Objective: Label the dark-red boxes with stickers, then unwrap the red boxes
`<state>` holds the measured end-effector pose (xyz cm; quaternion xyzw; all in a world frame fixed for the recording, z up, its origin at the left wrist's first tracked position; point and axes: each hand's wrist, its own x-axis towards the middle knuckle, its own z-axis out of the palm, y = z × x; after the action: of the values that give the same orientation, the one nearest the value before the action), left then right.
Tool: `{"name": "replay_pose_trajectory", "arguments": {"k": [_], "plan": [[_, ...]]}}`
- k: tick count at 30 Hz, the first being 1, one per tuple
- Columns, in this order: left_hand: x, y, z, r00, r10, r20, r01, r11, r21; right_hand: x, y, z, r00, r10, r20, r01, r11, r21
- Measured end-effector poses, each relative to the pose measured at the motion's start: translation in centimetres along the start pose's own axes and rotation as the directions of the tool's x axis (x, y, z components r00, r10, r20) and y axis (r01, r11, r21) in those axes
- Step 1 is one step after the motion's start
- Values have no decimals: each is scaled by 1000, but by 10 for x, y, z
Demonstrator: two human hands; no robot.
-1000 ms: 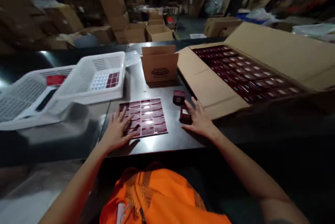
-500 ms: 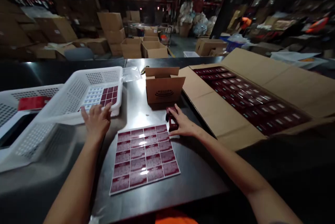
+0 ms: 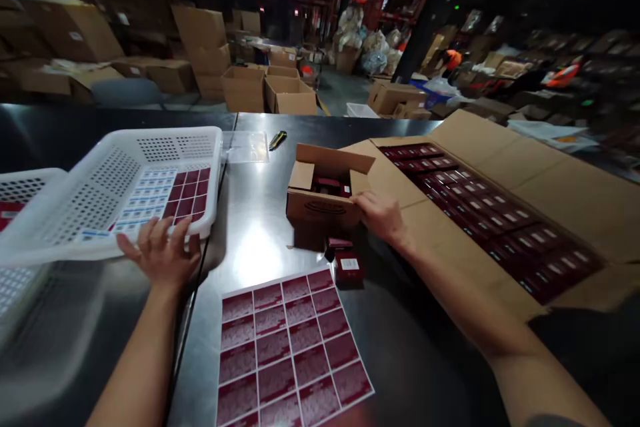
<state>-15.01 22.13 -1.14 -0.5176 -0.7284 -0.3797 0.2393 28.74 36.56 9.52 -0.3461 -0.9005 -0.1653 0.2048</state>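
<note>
The left hand [image 3: 161, 252] grips the near rim of a white basket [image 3: 85, 210], fingers curled over the edge. The basket sits tilted and holds one sheet of white and red stickers [image 3: 160, 195]. The right hand [image 3: 383, 215] rests on the side of a small open box [image 3: 320, 197], fingers spread flat, not closed. Two little red boxes [image 3: 345, 262] stand on the table [image 3: 255, 247] just in front of it. One sheet of red stickers [image 3: 293, 347] lies nearer. A big carton [image 3: 500, 214] full of red boxes lies at the right.
</note>
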Motion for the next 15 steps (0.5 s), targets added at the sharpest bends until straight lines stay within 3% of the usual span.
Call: {"name": "replay_pose_trajectory", "arguments": {"k": [2, 5, 7, 9, 11, 12, 14, 15], "plan": [[-1, -5, 5, 998, 7, -58, -7, 1000, -11, -13, -15, 1, 993, -63, -98, 63, 998, -13], [-3, -11, 12, 993, 43, -114, -46, 999, -20, -18, -21, -1, 990, -22, -141, 33, 997, 70], [-4, -13, 14, 989, 73, -128, -77, 997, -25, -20, -12, 1, 969, 102, -225, -60, 980, 188], [-4, -13, 15, 989, 81, -122, -85, 996, -30, -26, 3, 8, 887, 327, -325, -207, 912, 353], [-2, -10, 13, 994, 54, -97, -58, 998, -40, -32, 17, 18, 797, 550, -251, -365, 769, 525], [-1, -7, 10, 998, 35, -60, -37, 998, -45, -33, 22, 23, 779, 608, -155, -425, 694, 582], [2, -2, 2, 999, -12, 49, 15, 998, -60, -27, 25, 32, 804, 594, 31, -474, 609, 636], [3, 1, -3, 992, -24, 126, 32, 997, -68, -20, 23, 36, 832, 551, 70, -461, 614, 640]]}}
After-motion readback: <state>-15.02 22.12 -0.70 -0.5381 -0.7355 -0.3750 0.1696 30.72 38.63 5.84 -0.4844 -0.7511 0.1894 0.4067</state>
